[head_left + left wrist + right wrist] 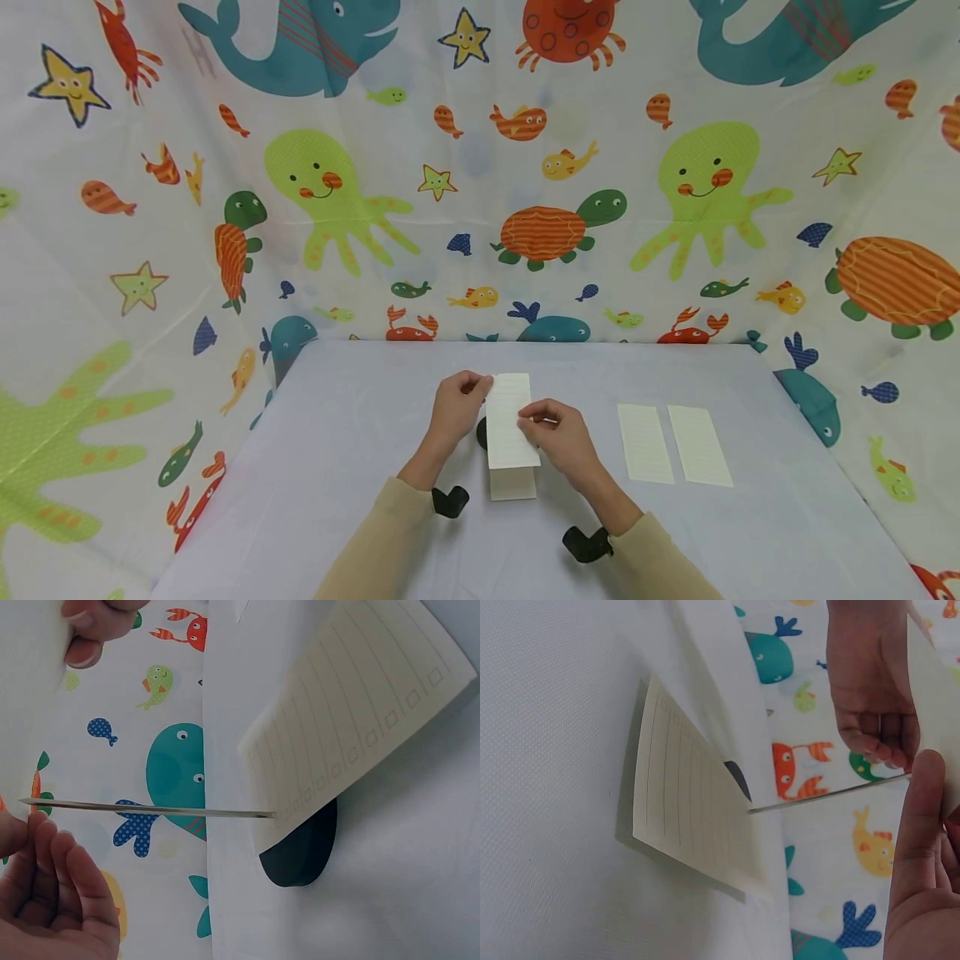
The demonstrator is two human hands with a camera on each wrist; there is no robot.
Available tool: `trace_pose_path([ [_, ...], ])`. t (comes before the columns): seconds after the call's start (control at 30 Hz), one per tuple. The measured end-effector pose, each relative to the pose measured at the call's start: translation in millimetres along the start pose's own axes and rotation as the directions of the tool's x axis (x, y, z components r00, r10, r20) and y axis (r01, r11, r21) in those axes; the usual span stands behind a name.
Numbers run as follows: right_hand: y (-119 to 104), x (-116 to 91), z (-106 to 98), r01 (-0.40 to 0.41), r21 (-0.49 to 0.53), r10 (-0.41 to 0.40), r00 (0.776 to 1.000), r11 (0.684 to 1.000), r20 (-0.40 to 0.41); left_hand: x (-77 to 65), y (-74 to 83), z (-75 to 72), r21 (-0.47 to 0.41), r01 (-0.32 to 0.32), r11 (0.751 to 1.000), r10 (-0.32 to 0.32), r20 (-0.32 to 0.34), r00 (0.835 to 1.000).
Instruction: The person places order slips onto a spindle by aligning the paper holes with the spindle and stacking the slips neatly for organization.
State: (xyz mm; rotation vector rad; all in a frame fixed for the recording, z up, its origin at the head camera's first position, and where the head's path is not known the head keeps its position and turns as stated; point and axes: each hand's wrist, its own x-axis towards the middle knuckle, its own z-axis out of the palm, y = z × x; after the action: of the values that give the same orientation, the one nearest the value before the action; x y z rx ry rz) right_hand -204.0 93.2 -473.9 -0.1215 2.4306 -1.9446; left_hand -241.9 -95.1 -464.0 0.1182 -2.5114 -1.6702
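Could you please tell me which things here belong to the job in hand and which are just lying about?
Apparently in the job:
held sheet
metal rod
black base
lower sheet

Outside it:
two loose sheets at right, perhaps for later
patterned curtain, just backdrop

The head view looks from above and behind the left hand and right hand, facing forward and down, at the longest range; it covers the table below the fingers and the printed curtain beyond them. The left wrist view, at close range and lying on its side, faces forward past the left fingers. The right wrist view, also close, is turned the opposite way. Both wrist views share the thin rod beside the fingers and the lined sheet below them.
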Motion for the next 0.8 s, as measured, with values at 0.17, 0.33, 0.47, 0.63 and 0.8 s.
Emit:
trace_pose_path([
  [0.17,7,-1,2,-0.021,-0.019,0.021,1.0,1.0,0.007,-0.5,-11.9,3.9,0.034,-0.005,0.999,0.004,0.011,1.0],
  [0.33,15,-3,3,-0.055,-0.062,0.057,0.998,0.997,0.027,-2.5,-25.9,9.5,0.055,0.038,0.998,-0.04,0.032,0.999],
  [0.47,19,-3,3,-0.059,-0.079,0.062,0.997,0.995,0.04,-2.5,-30.6,12.5,0.064,0.032,0.997,-0.033,0.028,0.999],
  [0.63,26,-1,3,-0.045,-0.138,0.052,0.997,0.989,0.052,-0.8,-35.2,15.7,0.076,0.021,0.997,-0.023,0.027,0.999],
  [0.8,35,0,4,-0.017,-0.182,0.032,0.996,0.983,0.081,0.5,-42.4,19.0,0.094,0.011,0.996,-0.014,0.027,1.0],
])
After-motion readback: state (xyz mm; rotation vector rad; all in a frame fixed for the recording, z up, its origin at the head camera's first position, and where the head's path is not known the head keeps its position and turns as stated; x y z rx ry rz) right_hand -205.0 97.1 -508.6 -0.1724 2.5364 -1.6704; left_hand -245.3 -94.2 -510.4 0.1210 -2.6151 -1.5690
